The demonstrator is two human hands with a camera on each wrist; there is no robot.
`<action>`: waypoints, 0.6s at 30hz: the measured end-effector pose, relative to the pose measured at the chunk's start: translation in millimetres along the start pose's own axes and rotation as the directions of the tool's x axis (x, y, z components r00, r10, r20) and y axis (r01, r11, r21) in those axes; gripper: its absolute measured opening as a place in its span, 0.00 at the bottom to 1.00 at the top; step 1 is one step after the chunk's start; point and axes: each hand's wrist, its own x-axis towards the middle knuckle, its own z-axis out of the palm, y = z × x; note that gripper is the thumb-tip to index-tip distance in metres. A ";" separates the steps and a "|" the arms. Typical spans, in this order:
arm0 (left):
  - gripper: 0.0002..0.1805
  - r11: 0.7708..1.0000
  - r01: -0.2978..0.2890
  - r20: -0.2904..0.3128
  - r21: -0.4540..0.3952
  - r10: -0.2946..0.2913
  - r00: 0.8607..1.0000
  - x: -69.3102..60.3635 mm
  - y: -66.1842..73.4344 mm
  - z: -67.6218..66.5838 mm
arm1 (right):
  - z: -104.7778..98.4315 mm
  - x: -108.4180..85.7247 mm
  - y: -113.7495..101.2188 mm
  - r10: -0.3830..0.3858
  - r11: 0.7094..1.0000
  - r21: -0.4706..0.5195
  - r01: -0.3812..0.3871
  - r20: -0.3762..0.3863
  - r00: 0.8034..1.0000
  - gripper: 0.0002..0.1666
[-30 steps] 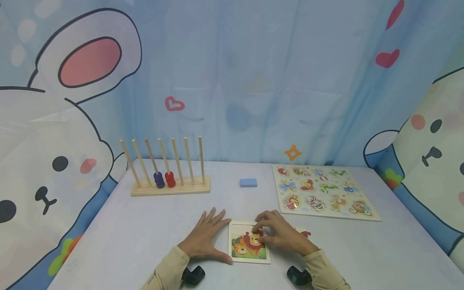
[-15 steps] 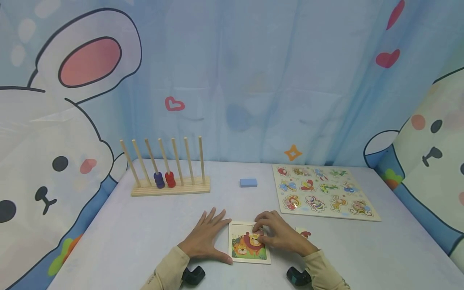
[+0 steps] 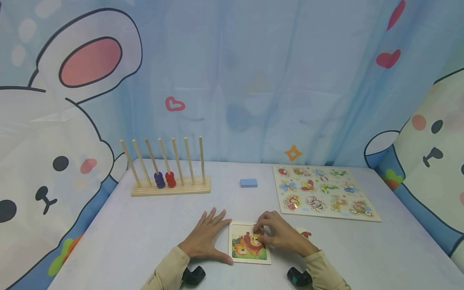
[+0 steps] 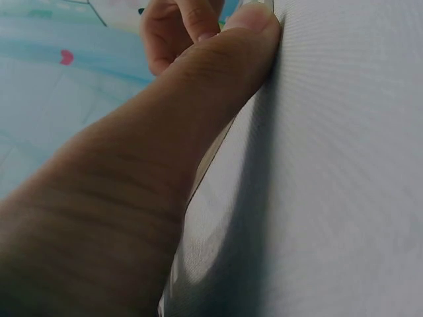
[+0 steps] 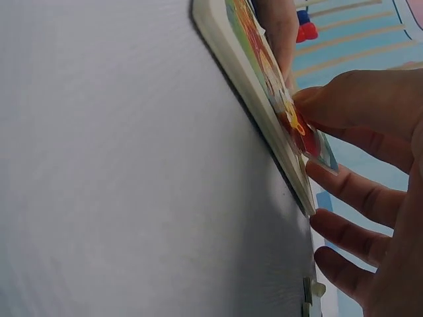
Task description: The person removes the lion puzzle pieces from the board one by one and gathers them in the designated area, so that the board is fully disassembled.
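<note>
A small lion jigsaw puzzle in a pale wooden tray (image 3: 251, 262) lies flat on the white table. My left hand (image 3: 204, 239) has its fingers spread beside it, with the thumb (image 4: 254, 23) against the lower left corner and a fingertip at the upper left one. Over the tray's upper right part, my right hand (image 3: 279, 233) pinches a puzzle piece (image 5: 320, 146) between thumb and fingers. That piece sits slightly raised at the tray's edge; the right fingers cover much of it in the head view. Another loose puzzle piece (image 3: 305, 233) lies right of the right hand, partly hidden.
At the back left stands a wooden peg rack (image 3: 188, 188) with blue and red beads on two pegs. A blue block (image 3: 248, 183) lies at the back middle. A wooden insect puzzle board (image 3: 326, 193) fills the back right. A printed curtain (image 3: 235, 80) hangs behind the table.
</note>
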 end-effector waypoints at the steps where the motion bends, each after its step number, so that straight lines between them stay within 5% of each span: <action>1: 0.61 1.000 -0.001 0.000 0.001 0.001 1.000 0.1 0.0 0.1 | -0.6 -0.4 0.0 -0.004 1.000 -0.002 0.004 0.001 1.000 0.09; 10: 0.60 1.000 0.012 0.004 0.005 -0.012 1.000 1.2 0.0 1.1 | -4.8 -2.6 0.9 -0.064 0.998 -0.022 0.063 -0.016 0.998 0.13; 18: 0.61 1.000 0.017 0.010 0.007 -0.017 1.000 1.6 -0.3 1.1 | -7.7 -2.8 1.2 0.043 0.999 -0.003 -0.043 0.033 0.999 0.28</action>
